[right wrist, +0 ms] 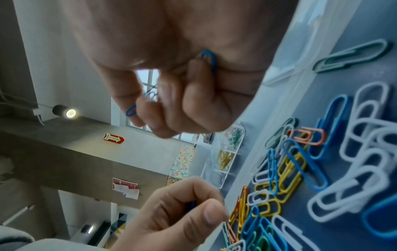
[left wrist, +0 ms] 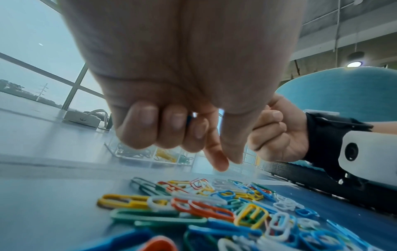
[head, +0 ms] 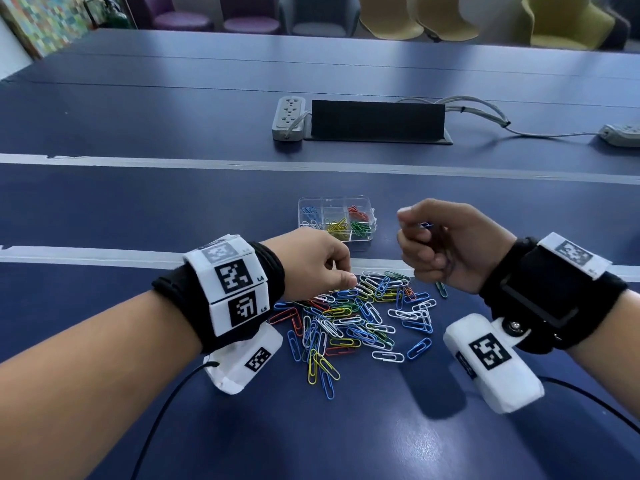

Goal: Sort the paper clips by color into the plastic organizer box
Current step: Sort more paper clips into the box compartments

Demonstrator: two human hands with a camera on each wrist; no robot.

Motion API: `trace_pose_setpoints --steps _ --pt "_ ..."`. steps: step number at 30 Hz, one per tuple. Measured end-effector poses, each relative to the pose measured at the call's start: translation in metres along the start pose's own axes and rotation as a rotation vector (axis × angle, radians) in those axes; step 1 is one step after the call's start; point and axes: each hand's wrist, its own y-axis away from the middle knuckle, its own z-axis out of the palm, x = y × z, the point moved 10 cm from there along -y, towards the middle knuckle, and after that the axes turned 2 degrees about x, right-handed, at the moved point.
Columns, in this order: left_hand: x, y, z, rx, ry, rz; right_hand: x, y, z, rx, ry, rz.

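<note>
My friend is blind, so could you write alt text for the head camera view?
Two hands hover over a pile of coloured paper clips on a blue table; the right hand grips blue clips, and a clear organizer box sits behind.

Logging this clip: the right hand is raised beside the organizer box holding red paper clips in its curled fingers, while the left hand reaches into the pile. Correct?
One detail is off: the clips in the right hand are blue paper clips, not red, as the right wrist view shows. It is raised beside the organizer box, and the left hand reaches into the pile.
</note>
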Motion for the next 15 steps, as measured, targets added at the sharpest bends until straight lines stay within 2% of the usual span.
trace_pose_setpoints --steps 4,9,12,15 --pt "0.004 -0.005 0.002 -0.026 -0.052 0.013 0.007 -0.002 0.002 -0.049 0.089 0.024" --pt "0.01 -0.007 0.003 -0.062 -0.143 0.027 0.01 0.005 -0.006 0.01 0.43 0.068" --pt "0.011 -0.009 0.005 -0.081 -0.197 0.03 0.005 0.005 -0.022 0.16 0.758 0.055" --pt "0.011 -0.012 0.006 -0.088 -0.23 0.032 0.001 0.006 -0.029 0.232 1.16 0.026"
